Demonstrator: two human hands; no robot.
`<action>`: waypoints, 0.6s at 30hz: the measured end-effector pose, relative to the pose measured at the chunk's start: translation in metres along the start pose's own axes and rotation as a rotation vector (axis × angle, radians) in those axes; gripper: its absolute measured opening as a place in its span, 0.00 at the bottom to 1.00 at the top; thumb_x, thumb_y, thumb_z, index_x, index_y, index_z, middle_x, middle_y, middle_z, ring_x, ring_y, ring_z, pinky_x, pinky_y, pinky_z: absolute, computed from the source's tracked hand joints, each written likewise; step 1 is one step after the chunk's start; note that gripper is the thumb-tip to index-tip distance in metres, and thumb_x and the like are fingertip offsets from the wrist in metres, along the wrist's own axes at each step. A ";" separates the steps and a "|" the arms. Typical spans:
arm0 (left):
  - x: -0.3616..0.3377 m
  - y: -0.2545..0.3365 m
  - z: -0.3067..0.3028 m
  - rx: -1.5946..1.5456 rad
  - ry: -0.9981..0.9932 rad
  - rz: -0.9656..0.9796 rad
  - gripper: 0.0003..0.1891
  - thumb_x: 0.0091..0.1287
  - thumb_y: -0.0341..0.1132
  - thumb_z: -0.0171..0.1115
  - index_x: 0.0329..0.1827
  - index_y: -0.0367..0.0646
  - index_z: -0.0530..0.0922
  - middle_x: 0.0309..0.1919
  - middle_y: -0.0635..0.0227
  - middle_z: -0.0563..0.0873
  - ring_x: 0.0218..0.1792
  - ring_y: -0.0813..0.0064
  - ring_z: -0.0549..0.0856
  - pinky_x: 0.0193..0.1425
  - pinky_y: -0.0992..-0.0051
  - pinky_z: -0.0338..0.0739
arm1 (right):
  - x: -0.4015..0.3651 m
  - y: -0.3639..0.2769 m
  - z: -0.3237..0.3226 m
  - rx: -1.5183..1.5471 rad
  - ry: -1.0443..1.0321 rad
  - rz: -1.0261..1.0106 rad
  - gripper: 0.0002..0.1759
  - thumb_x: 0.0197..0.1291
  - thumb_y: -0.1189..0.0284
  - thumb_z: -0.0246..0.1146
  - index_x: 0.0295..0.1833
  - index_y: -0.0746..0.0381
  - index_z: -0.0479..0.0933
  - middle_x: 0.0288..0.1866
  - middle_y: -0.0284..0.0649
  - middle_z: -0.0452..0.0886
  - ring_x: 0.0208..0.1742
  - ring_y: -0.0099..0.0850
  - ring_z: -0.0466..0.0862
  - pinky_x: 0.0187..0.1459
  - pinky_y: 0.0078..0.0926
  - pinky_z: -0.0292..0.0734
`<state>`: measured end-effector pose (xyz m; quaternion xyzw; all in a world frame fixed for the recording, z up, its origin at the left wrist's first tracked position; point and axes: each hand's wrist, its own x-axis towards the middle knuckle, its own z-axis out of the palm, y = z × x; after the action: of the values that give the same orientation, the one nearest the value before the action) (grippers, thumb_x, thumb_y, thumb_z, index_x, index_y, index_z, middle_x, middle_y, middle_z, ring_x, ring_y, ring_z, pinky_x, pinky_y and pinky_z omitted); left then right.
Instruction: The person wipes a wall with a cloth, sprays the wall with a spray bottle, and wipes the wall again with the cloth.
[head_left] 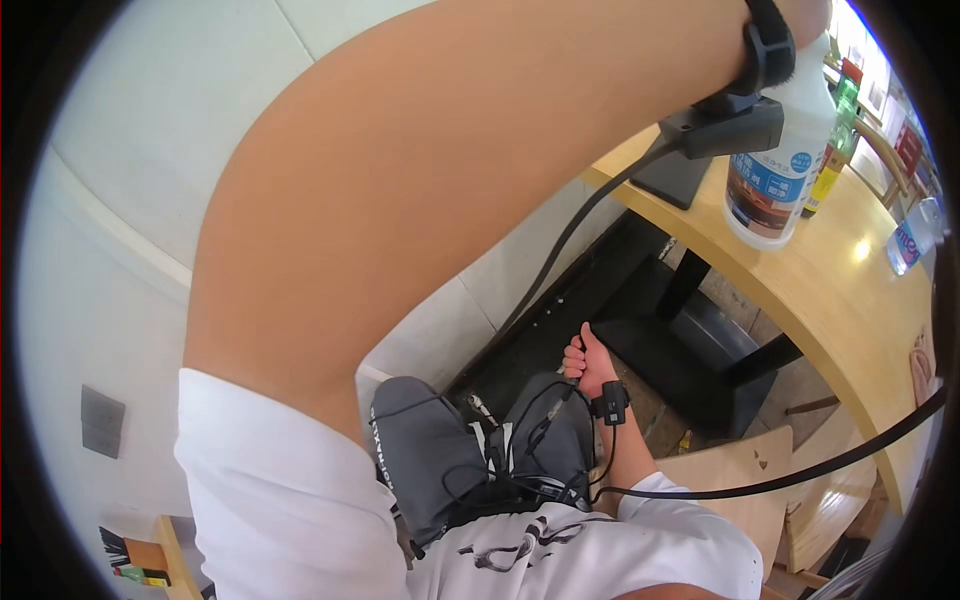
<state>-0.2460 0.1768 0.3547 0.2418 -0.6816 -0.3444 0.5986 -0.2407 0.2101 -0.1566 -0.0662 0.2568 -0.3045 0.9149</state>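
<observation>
My left arm stretches across the view to the upper right, with a black band at the wrist. Only a little of my left hand shows, at the top of a white bottle with a blue and brown label. Its fingers are hidden, so the grip cannot be made out. The bottle is near the edge of the wooden table. Down beside my lap, my right hand is closed with curled fingers and the thumb pointing up. I see nothing held in it. Black cables lie on my lap close to it.
A dark flat phone-like object and a green bottle with a red cap are on the table. Farther right is a clear plastic bottle. A thick black cable crosses at right. A pale wall is at left.
</observation>
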 end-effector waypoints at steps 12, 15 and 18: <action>0.043 -0.064 0.034 0.138 -0.033 0.029 0.23 0.62 0.36 0.62 0.54 0.24 0.78 0.47 0.39 0.86 0.52 0.52 0.87 0.58 0.67 0.78 | -0.003 -0.001 0.004 -0.015 0.017 -0.016 0.26 0.72 0.43 0.53 0.29 0.51 0.62 0.19 0.23 0.55 0.16 0.16 0.55 0.17 0.18 0.50; 0.038 -0.071 0.027 0.138 -0.153 -0.020 0.23 0.64 0.39 0.64 0.54 0.26 0.79 0.47 0.40 0.87 0.52 0.53 0.87 0.57 0.67 0.78 | -0.003 -0.001 0.004 -0.038 0.013 -0.028 0.26 0.73 0.43 0.52 0.29 0.50 0.62 0.19 0.23 0.55 0.17 0.16 0.55 0.17 0.18 0.50; 0.033 -0.087 0.032 0.041 -0.191 0.099 0.26 0.66 0.41 0.64 0.55 0.24 0.76 0.44 0.43 0.87 0.48 0.53 0.87 0.55 0.65 0.78 | -0.005 -0.001 0.005 -0.044 0.011 -0.027 0.26 0.73 0.43 0.52 0.29 0.50 0.62 0.19 0.23 0.55 0.17 0.16 0.55 0.17 0.18 0.50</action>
<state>-0.2896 0.1021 0.3083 0.1860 -0.7535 -0.3221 0.5422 -0.2424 0.2123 -0.1498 -0.0882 0.2675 -0.3112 0.9076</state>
